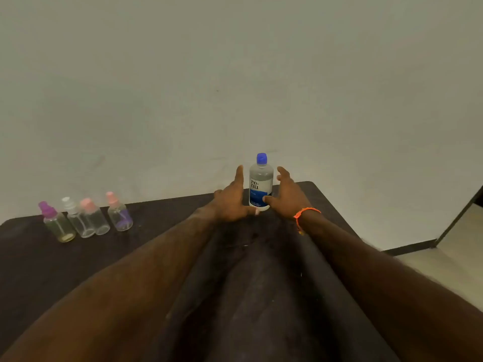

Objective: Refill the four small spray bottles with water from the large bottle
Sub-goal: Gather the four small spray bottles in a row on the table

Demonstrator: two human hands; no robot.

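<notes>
So the large bottle [260, 182] is standing upright near the far edge of the dark surface [39, 262], long axis straight up, blue cap [262, 158] on top and still screwed on. Label reads "re-nu", white up top and blue at the bottom, facing the person. You can see through the upper part; looks like clear liquid inside, but the exact level is hard to call.

Both hands are spread wide, one either side of it. The left hand [232, 202] has fingers pointing up and the thumb reaching toward the bottle's base. The right hand [286, 195] is cupped on the other side, thumb just touching or almost touching the blue part of the label; can't tell which. Neither is clamped on anything. There's an orange wristband [304, 212] on the right wrist.

Well off to the left, four small spray bottles sit in a tight row, all upright: one with a purple cap [56, 223] and yellowish stuff at the bottom, a white-capped one [77, 218], a pink-capped one [95, 218], and another pink-capped one [119, 212] with a purple tint low down. The middle two look about empty.

Lots of bare surface between the row and the big bottle. The right edge runs close by the right arm, with pale floor [454, 246] beyond, and a plain wall [235, 74] behind.
</notes>
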